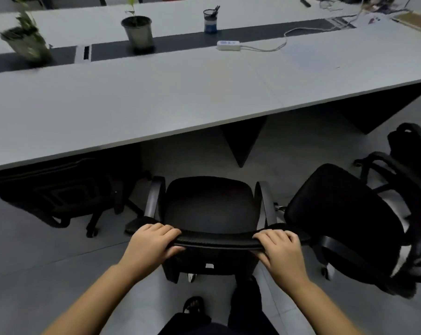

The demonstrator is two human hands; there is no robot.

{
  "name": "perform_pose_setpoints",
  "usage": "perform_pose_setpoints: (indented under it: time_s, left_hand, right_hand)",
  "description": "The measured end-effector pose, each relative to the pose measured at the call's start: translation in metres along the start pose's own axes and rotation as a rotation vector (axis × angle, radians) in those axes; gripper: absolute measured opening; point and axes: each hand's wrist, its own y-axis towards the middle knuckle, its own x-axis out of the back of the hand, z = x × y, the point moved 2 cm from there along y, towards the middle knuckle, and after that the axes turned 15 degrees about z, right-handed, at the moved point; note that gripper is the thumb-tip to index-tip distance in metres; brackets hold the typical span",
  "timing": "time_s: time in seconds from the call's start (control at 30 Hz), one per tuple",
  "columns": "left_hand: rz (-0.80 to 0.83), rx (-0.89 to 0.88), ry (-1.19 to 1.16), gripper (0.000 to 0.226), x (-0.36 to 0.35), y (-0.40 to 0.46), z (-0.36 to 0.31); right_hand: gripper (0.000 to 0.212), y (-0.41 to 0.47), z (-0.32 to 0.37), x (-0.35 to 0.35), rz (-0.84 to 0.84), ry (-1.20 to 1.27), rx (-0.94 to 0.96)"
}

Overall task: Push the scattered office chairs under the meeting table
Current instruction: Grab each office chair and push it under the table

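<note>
A: Where are the hands?

B: Both grip the curved top edge of the backrest of the black mesh office chair with armrests (208, 206). The left hand (151, 243) and right hand (280, 252) are each closed round that rim, fingers (164, 229) curled over the top and thumbs underneath.

A: And the chair itself?

B: Its seat lies just beyond the fingers, facing the long grey meeting table (156, 102). The front of the seat is near the table's edge but not under it.

A: Is there room ahead?

B: Bare grey floor (192, 155) shows between seat and table edge, and a dark triangular table support (240, 141) stands beyond the right-hand fingers. Left of the left fingers, a second black office chair (59, 197) sits partly beneath the table. Right of the right fingers, a third black chair turned sideways (344, 223) is close beside the held chair's armrest; whether they touch, I cannot tell.

A: Any writing?

B: None legible. Far beyond the fingers a white power strip (228, 45), a dark mesh pen holder (210, 20) and two potted plants in grey pots (138, 31) rest on the table; the labels are too blurred.
</note>
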Motion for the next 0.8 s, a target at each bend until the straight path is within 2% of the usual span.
perform_pose_setpoints:
  time_s: [0.2, 0.33, 0.43, 0.57, 0.8]
  left_hand:
    - [-0.132, 0.113, -0.033, 0.067, -0.004, 0.027, -0.019]
    - [-0.145, 0.199, 0.005, 0.070, 0.004, 0.063, -0.015]
    - [-0.136, 0.234, 0.032, 0.065, 0.009, 0.087, 0.000]
    - [-0.081, 0.232, 0.059, 0.044, 0.012, 0.115, 0.022]
    - [-0.124, 0.175, 0.088, 0.038, 0.017, 0.171, 0.044]
  right_hand:
    - [0.028, 0.056, -0.046, 0.019, -0.016, -0.041, 0.176]
    - [0.028, 0.104, -0.071, 0.027, 0.013, -0.058, 0.213]
    - [0.030, 0.138, -0.078, 0.035, 0.020, -0.050, 0.240]
    - [0.030, 0.171, -0.083, 0.039, -0.015, -0.079, 0.283]
    - [0.027, 0.211, -0.114, 0.041, -0.095, -0.114, 0.293]
